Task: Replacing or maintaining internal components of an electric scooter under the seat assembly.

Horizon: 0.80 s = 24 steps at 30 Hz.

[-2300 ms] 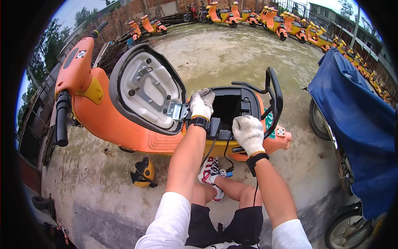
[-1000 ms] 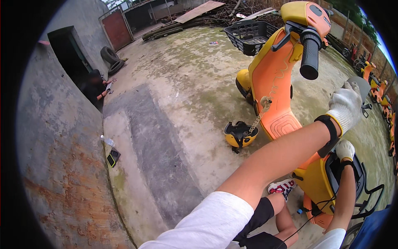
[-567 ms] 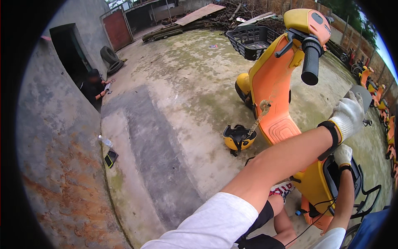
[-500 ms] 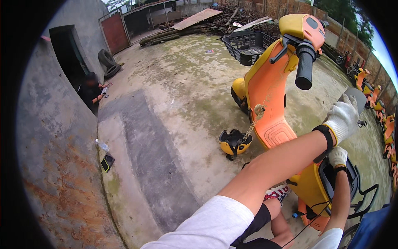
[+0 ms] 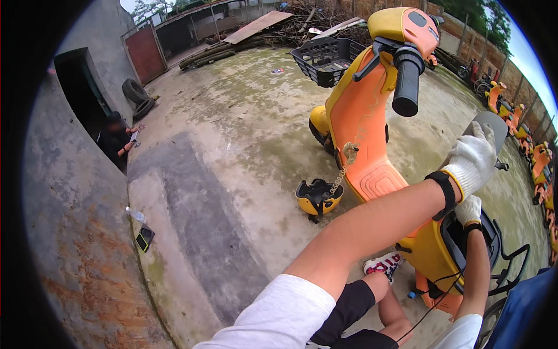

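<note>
My left hand [image 5: 472, 157], in a white glove, grips the dark grey rim of the raised seat [image 5: 488, 122] of an orange and yellow scooter [image 5: 372, 151], its fingers bent on it. Below and partly behind it, my right hand [image 5: 468, 210], also gloved, reaches to the open under-seat compartment [image 5: 482, 247]; its fingers are mostly hidden. Dark cables [image 5: 436, 305] hang from the compartment beside my right arm. A coiled cord [image 5: 350, 154] runs down the scooter to a yellow helmet [image 5: 318, 200] on the concrete.
A black basket [image 5: 325, 61] is on the scooter's front. At left, someone in black [image 5: 116, 142] crouches by a doorway, near tyres [image 5: 138, 99]. A phone-like device [image 5: 145, 237] and bottle [image 5: 135, 214] lie along the wall. Parked scooters [image 5: 511, 116] line the right; blue tarp [image 5: 526, 308] is lower right.
Since 2.3 seconds ago the view has swung left toward the wall and doorway, and my left hand has moved from beside the hinge to the raised seat. The last second shows only slight shifting.
</note>
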Available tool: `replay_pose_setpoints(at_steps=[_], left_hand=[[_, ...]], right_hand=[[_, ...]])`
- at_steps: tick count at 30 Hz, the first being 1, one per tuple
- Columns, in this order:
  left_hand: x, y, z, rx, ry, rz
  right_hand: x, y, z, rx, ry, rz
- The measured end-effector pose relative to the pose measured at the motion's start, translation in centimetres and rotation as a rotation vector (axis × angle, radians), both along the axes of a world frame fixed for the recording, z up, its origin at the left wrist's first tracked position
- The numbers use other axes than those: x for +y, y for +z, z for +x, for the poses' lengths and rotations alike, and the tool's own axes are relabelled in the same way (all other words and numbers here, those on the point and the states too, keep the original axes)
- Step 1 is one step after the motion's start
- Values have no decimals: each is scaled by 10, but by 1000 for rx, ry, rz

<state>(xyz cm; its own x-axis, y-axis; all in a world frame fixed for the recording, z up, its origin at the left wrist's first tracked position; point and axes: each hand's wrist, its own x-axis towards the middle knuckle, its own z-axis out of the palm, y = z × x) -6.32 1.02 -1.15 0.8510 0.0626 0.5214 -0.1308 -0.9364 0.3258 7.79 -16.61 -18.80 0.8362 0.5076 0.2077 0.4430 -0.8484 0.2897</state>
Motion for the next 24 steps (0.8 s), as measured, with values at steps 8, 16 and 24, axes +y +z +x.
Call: replay_pose_setpoints(at_steps=[8,16,24], left_hand=[[1,5,-6,-15,-33,49],[20,5,-7,85,7,-59],[28,-7,7,77,121,16]], right_hand=[[-6,21,3,65,183,-142],[5,-1,11,73,-81,41],[-2,1,-17,30,-44,212]])
